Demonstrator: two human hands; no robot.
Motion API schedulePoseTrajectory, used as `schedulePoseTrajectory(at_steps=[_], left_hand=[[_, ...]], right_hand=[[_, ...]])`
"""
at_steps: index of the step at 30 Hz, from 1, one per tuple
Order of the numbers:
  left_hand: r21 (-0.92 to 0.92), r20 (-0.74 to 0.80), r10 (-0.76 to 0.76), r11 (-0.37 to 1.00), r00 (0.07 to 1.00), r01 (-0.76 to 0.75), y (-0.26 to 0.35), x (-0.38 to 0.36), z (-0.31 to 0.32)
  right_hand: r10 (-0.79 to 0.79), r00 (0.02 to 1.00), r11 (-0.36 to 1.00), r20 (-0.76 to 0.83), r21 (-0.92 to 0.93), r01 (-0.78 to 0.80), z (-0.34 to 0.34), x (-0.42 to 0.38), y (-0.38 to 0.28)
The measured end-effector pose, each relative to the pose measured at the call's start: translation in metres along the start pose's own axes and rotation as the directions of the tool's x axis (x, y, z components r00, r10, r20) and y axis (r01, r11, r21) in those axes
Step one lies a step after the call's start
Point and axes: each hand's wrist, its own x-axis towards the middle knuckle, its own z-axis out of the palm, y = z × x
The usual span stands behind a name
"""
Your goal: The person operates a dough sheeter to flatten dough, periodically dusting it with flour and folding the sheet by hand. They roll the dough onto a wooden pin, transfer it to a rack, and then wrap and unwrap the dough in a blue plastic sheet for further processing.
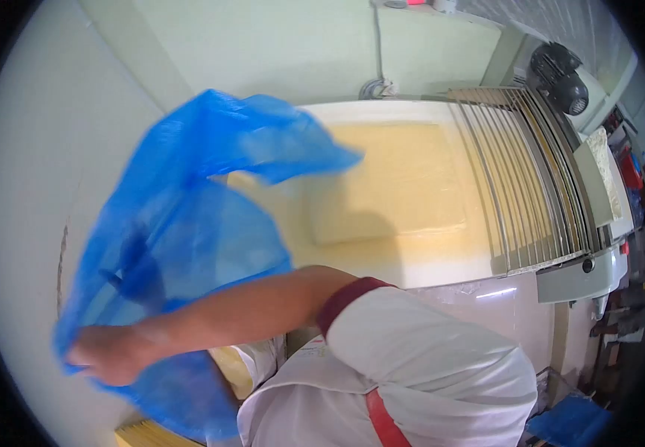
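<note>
A large blue plastic sheet (240, 141) spreads across the left side, its free end over a slab of pale yellow dough (404, 179). My right hand (110, 354) reaches across to the lower left, its fingers closed on the edge of the sheet. Behind the see-through plastic a dark shape shows, which appears to be my left hand (140, 272); its fingers are too blurred to read. The dough lies flat on a white surface (427, 272), dusted with yellow.
A metal bar guard (520, 179) stands over the surface's right end, part of a machine with a dark motor (557, 78). Walls rise at the left and back. A yellow object (151, 434) is at the bottom left, a blue item (570, 421) low at the right.
</note>
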Motion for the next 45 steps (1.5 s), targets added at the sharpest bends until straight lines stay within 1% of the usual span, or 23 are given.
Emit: schedulePoseTrajectory(at_steps=[2,4,6,7,8,9,11,14,16,17,19,20,23,26,28,31,32,34,37,39,41,42,45], left_hand=[[0.156,-0.083,0.067,0.986,0.994,-0.053,0.035,-0.027,-0.013],[0.31,-0.161,0.07,0.951,0.985,-0.017,0.045,-0.055,-0.03],[0.44,-0.248,0.026,0.894,0.969,0.089,0.037,-0.089,-0.048],[0.501,-0.296,-0.012,0.849,0.955,0.166,0.027,-0.108,-0.058],[0.552,-0.342,-0.05,0.798,0.939,0.243,0.017,-0.128,-0.067],[0.585,-0.387,-0.093,0.744,0.917,0.322,0.007,-0.149,-0.075],[0.6,-0.471,-0.182,0.651,0.863,0.465,-0.021,-0.19,-0.09],[0.463,-0.612,-0.144,0.732,0.778,0.5,-0.064,-0.238,-0.099],[0.251,-0.794,0.07,0.943,0.604,0.22,-0.071,-0.266,-0.101],[0.205,-0.863,0.187,0.979,0.469,-0.012,-0.068,-0.281,-0.103],[0.059,-0.982,0.168,0.723,0.092,-0.688,-0.048,-0.337,-0.118],[0.135,-0.985,0.167,0.618,-0.038,-0.774,-0.053,-0.378,-0.14],[0.407,-0.91,0.112,0.438,-0.4,-0.802,-0.079,-0.503,-0.193],[0.369,-0.836,0.078,0.812,-0.543,-0.452,-0.141,-0.571,-0.201],[0.104,-0.882,0.135,0.99,-0.452,0.094,-0.172,-0.571,-0.199],[0.1,-0.941,0.278,0.774,-0.193,0.626,-0.175,-0.541,-0.216],[0.168,-0.935,0.316,0.794,-0.161,0.584,-0.164,-0.534,-0.225],[0.317,-0.921,0.325,0.946,-0.214,0.068,-0.135,-0.53,-0.252],[0.264,-0.96,0.161,0.792,-0.228,-0.551,-0.078,-0.437,-0.24],[0.287,-0.957,0.238,0.869,-0.167,-0.404,-0.057,-0.376,-0.168],[0.663,-0.749,0.655,0.739,-0.105,-0.117,-0.081,-0.342,-0.171],[0.892,-0.435,0.9,0.43,0.008,0.138,-0.096,-0.311,-0.158],[0.994,-0.078,0.652,0.107,0.754,0.01,-0.12,-0.224,-0.091]], right_hand=[[-0.213,0.947,0.969,-0.24,0.075,0.237,-0.002,0.067,0.013],[0.168,0.94,0.936,-0.297,0.347,-0.058,-0.075,0.064,-0.003],[0.097,0.862,0.971,-0.498,-0.144,-0.192,-0.068,0.021,0.094],[0.29,0.907,0.922,-0.306,-0.165,-0.35,-0.06,-0.035,0.135],[0.69,0.724,0.716,-0.019,-0.132,-0.685,-0.034,-0.094,0.145],[0.819,0.572,0.521,-0.044,-0.36,-0.774,0.021,-0.156,0.145],[0.733,0.226,0.577,0.642,-0.411,-0.706,0.07,-0.247,0.144],[0.826,0.14,0.144,0.547,0.036,-0.989,0.05,-0.279,0.13],[0.882,0.056,-0.169,0.467,0.426,-0.889,0.035,-0.255,0.122],[0.866,0.177,0.284,0.468,-0.17,-0.944,0.029,-0.248,0.149],[0.858,0.27,0.266,0.437,0.071,-0.961,0.042,-0.202,0.127],[0.876,0.234,0.244,0.422,0.03,-0.969,0.036,-0.213,0.14],[0.906,0.127,0.179,0.404,-0.093,-0.979,0.026,-0.254,0.156],[0.886,-0.002,0.088,0.464,-0.171,-0.981,0.029,-0.308,0.141],[0.884,-0.089,0.023,0.459,-0.233,-0.972,0.03,-0.34,0.127],[0.851,-0.101,0.05,0.515,-0.271,-0.961,0.033,-0.377,0.114],[0.831,-0.064,0.093,0.553,-0.252,-0.963,0.031,-0.389,0.112],[0.838,0.026,0.227,0.545,-0.305,-0.925,0.023,-0.388,0.1],[0.894,0.123,0.293,0.431,-0.355,-0.888,0.014,-0.351,0.075],[0.957,0.139,0.211,0.256,-0.283,-0.935,-0.005,-0.332,0.052],[0.983,0.147,0.168,0.106,-0.228,-0.959,-0.035,-0.323,0.036],[0.988,0.154,0.151,0.007,-0.23,-0.961,-0.052,-0.326,0.021],[0.931,0.232,0.182,-0.283,-0.193,-0.964,-0.111,-0.35,-0.032]])
